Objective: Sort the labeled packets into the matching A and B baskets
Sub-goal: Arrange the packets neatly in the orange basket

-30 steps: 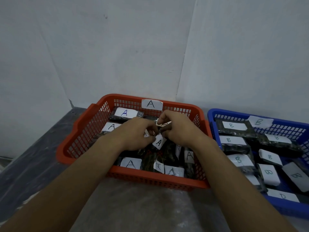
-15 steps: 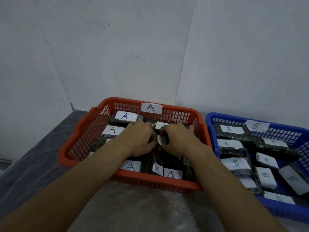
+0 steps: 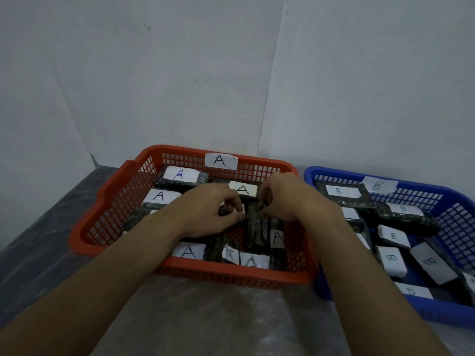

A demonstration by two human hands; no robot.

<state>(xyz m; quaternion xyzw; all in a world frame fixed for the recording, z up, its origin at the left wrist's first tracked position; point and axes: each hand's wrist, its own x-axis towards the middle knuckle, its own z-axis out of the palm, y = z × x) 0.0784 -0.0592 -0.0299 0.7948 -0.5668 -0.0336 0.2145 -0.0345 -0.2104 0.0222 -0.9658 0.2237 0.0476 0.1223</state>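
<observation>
We had both hands down in the orange basket, the one tagged with the A label on its far wall. Our right hand had its fingers curled around the top end of a dark packet standing roughly lengthwise in the middle of the basket. Our left hand was curled just beside it, fingertips touching the same packet's left edge and pinching something small and dark that we could not make out. Other A packets lay around our hands. The blue basket sat just beside the orange one on the bench, to its right, filled with B packets.
</observation>
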